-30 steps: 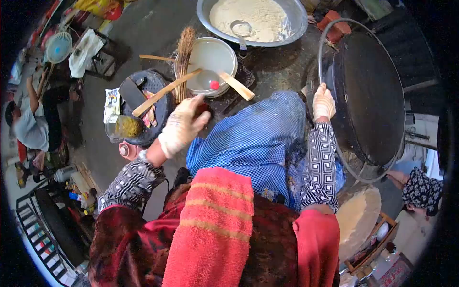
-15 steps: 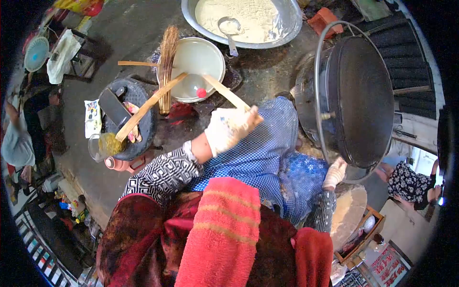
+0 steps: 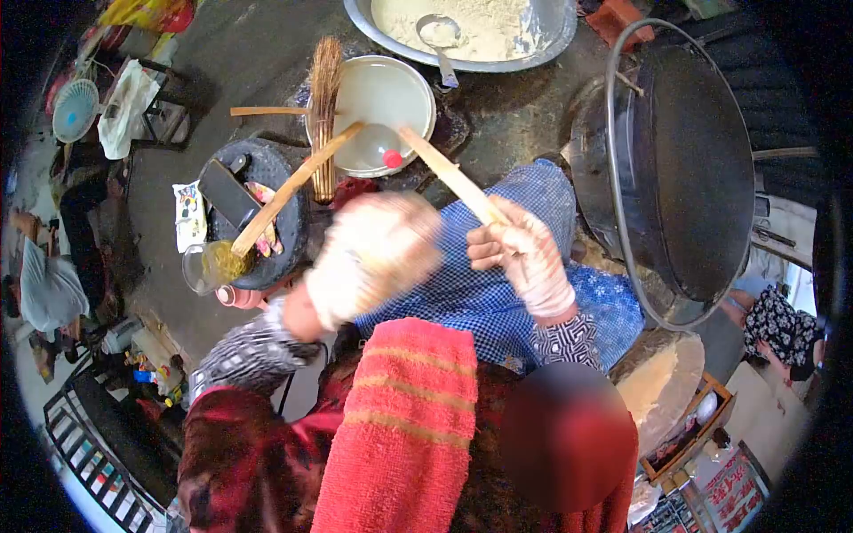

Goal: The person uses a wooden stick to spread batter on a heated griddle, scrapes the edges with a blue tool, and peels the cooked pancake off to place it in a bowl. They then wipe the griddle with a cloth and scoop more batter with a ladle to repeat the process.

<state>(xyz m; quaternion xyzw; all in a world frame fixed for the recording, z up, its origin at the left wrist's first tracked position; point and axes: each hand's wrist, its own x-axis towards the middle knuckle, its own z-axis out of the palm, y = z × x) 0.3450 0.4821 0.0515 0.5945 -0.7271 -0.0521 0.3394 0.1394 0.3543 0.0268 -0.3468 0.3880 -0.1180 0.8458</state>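
Note:
My right hand (image 3: 530, 258), in a thin whitish glove, grips a flat wooden stick (image 3: 451, 178). The stick's far end reaches over the rim of a white basin (image 3: 418, 107). My left hand (image 3: 382, 253), also gloved, hovers over the blue checked cloth (image 3: 444, 293) on my lap, apart from the stick. Motion smears its fingers. A straw brush (image 3: 325, 98) leans on the basin's left rim. A second wooden stick (image 3: 298, 188) lies from the basin to a dark round stand (image 3: 283, 178). Inside the basin shows a red round thing (image 3: 392, 159).
A large metal basin (image 3: 466, 64) of pale batter holds a ladle (image 3: 440, 49). At right stands a dark round griddle (image 3: 697, 173) with a metal ring (image 3: 615, 160). A phone (image 3: 227, 195) and a cup (image 3: 206, 266) sit at left. Another person (image 3: 777, 324) is far right.
The wooden stick has passed from my left hand to my right. My right hand has come from the griddle's edge to my lap; my left hand has moved left.

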